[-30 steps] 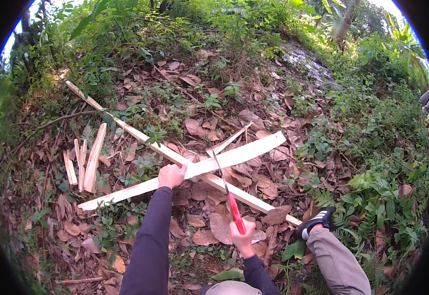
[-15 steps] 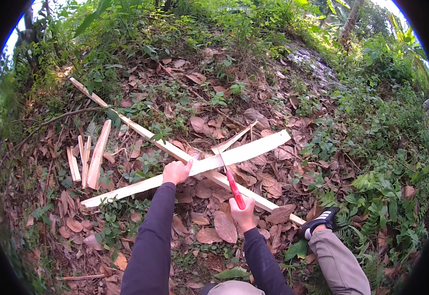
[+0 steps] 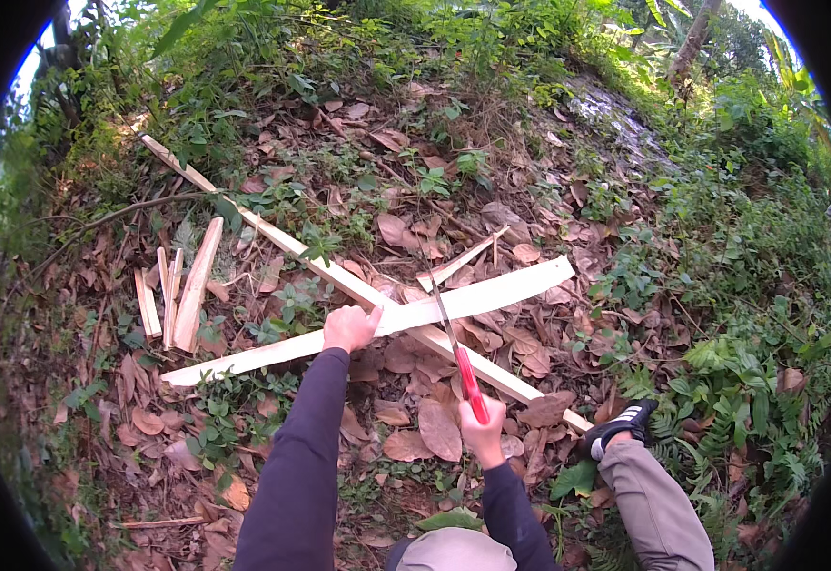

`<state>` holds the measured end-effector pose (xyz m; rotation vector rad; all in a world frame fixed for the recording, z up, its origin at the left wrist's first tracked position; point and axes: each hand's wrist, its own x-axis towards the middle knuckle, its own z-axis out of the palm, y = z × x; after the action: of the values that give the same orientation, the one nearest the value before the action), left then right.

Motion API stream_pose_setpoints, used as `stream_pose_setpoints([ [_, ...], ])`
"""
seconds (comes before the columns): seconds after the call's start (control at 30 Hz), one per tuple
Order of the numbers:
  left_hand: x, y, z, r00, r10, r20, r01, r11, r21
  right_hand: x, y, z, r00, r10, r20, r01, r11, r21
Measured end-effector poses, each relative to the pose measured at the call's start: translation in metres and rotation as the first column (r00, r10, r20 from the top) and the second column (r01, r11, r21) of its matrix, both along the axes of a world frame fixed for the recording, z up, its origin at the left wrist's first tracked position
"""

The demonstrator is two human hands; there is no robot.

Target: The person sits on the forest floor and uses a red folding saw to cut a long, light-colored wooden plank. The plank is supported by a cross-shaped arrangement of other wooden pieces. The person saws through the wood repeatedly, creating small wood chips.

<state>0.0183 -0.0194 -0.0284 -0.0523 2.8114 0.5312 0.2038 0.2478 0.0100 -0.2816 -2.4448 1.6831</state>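
A pale wooden board (image 3: 492, 294) lies crosswise over a long wooden beam (image 3: 282, 240) on the leafy ground. My left hand (image 3: 351, 328) is closed on the board, just left of where the two pieces cross. In my right hand (image 3: 482, 433) is the red handle of a hand saw (image 3: 468, 376). Its thin blade rests across the board to the right of the crossing and points away from me. My right fingers wrap round the handle's lower end. Whether the blade has cut into the wood is too small to tell.
Several short wood strips (image 3: 197, 285) lie at the left. Beyond the board is a smaller offcut (image 3: 463, 259). My shoe (image 3: 617, 426) is against the beam's near end. Dry brown leaves (image 3: 439, 430) and green plants cover the sloping ground.
My right hand has drawn the saw back toward me and slightly right, so the handle sits farther from the board. My left hand keeps its hold, and the view has shifted a little.
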Motion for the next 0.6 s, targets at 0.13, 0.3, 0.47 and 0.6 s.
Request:
stream_pose_setpoints([
  [0.13,-0.003,0.006,0.007,1.000,-0.009,0.008,0.009,1.000,-0.017,0.078,0.007,0.024,0.995,-0.022,-0.094,0.026,0.999,0.041],
  [0.3,-0.013,0.009,0.004,1.000,0.008,-0.022,-0.008,1.000,0.018,-0.048,0.001,-0.001,0.984,0.005,-0.179,0.004,0.999,0.050],
  [0.47,-0.012,0.001,0.009,0.999,0.041,-0.006,-0.041,0.998,0.037,0.047,0.009,0.018,0.999,-0.013,-0.042,0.015,0.999,0.045],
  [0.6,-0.013,0.005,0.004,0.999,0.017,-0.045,-0.016,1.000,0.012,0.016,0.005,0.020,0.998,-0.032,-0.062,0.035,0.998,0.050],
])
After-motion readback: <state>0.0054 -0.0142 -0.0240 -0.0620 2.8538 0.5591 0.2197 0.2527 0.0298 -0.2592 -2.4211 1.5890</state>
